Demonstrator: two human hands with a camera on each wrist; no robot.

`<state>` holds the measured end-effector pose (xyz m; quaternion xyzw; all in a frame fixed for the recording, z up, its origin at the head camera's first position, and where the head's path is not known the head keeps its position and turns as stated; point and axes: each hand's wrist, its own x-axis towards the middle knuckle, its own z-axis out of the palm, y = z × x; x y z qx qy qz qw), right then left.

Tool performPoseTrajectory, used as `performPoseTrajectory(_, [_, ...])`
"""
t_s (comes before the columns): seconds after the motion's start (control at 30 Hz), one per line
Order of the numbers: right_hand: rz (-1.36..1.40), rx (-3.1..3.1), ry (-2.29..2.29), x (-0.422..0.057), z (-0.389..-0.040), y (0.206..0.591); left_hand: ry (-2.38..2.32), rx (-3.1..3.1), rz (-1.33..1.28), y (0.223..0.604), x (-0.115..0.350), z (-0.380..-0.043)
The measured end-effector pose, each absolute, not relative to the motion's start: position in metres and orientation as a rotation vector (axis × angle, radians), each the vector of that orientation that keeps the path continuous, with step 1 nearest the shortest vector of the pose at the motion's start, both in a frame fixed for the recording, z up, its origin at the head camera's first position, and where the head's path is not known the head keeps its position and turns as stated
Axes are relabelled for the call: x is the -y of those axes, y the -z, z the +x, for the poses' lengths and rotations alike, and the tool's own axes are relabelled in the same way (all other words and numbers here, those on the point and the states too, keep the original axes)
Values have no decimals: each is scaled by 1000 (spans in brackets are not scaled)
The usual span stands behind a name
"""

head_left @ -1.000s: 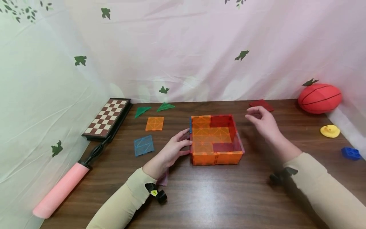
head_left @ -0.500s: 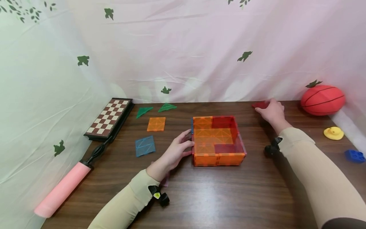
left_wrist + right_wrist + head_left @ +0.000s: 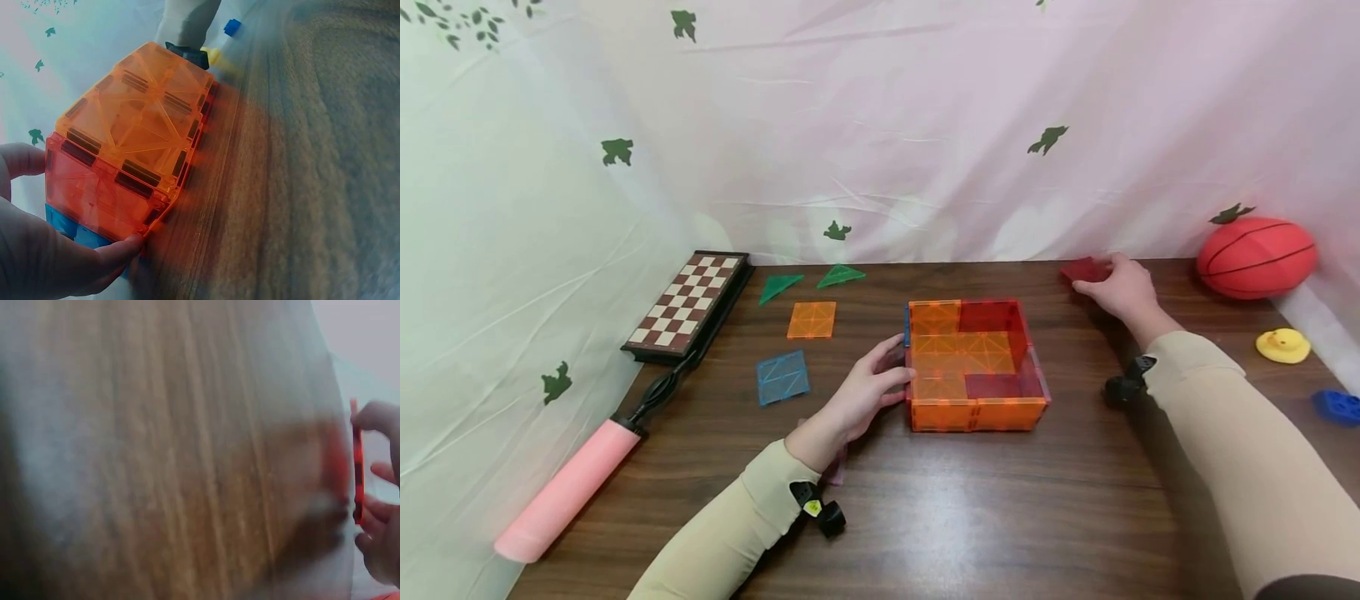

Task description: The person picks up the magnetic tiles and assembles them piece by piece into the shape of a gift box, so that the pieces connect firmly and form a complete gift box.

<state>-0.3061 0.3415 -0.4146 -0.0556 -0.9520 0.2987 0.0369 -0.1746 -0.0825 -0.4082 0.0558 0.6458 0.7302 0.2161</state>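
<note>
My left hand (image 3: 865,392) rests its fingers against the left side of an open box (image 3: 943,414) built of see-through magnetic tiles. The box has orange front walls, red at its back right corner and blue at its back left. In the left wrist view, fingertips touch a red wall tile (image 3: 94,187) beside orange tiles (image 3: 137,112). Far back on the right, my right hand (image 3: 1126,290) pinches a red magnetic tile (image 3: 1084,269) between thumb and fingers. Seen edge-on in the right wrist view, this tile (image 3: 359,469) is raised off the table.
Two green triangle tiles (image 3: 780,287), an orange square tile (image 3: 812,320) and a blue square tile (image 3: 782,377) lie left of the box. A purple tile (image 3: 836,470) shows beneath the left wrist. Around the sides are a chessboard (image 3: 687,304), pink pump (image 3: 568,492), red ball (image 3: 1257,258), duck (image 3: 1283,345) and blue brick (image 3: 1337,407).
My right hand has reached back and right from beside the box to the red tile, now gripped and tilted up. The left hand has stayed at the box's left wall.
</note>
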Motion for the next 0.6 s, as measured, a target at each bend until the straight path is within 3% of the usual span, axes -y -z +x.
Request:
performPoseTrajectory(0.23, [153, 2911, -1029, -308, -301, 383, -2025, -1789, 148, 408, 83, -175])
performPoseTrajectory(0.6, [797, 2893, -916, -216, -271, 330, -2031, -1788, 155, 410, 83, -176])
